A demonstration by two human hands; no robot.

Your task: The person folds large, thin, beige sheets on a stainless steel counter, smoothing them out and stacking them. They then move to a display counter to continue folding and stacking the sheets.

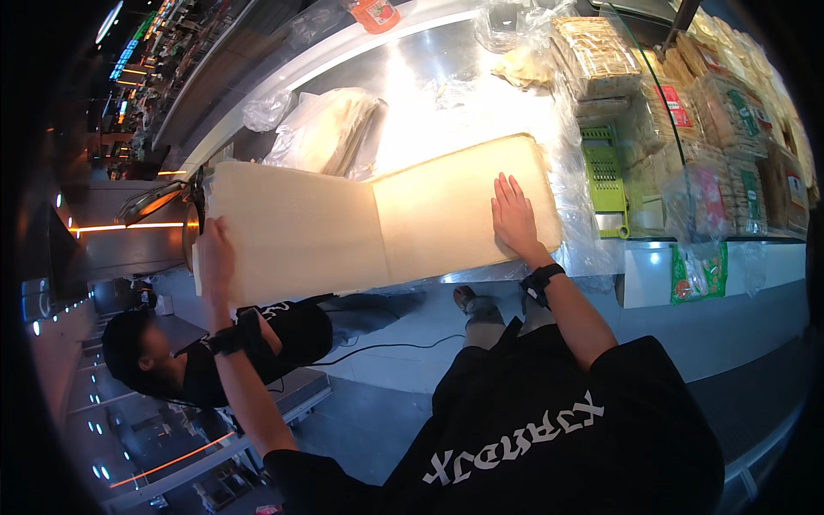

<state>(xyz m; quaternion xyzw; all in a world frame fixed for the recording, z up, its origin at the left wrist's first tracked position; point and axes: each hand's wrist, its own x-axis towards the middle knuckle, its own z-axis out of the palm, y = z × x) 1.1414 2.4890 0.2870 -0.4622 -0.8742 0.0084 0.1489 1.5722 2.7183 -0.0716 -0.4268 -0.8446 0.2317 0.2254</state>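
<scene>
A stack of thin, pale yellow food sheets (450, 206), perhaps tofu skin, lies on the metal counter (418, 84). A wide pale sheet (302, 232) spreads to the left from a crease at the stack's left side. At its left edge is my left hand (217, 257), slightly blurred, with the fingers curled around the edge. My right hand (513, 215) rests flat on the stack near its right end, fingers extended and close together. Behind the left sheet, a plastic bag (328, 129) holds more pale sheets.
A green grater (604, 174) stands right of the stack, beside packaged dried foods (669, 122) and a glass panel. Crumpled clear plastic (573, 212) lines the counter's right part. A bottle (376, 14) stands at the far edge. Another person (257, 347) is at the left.
</scene>
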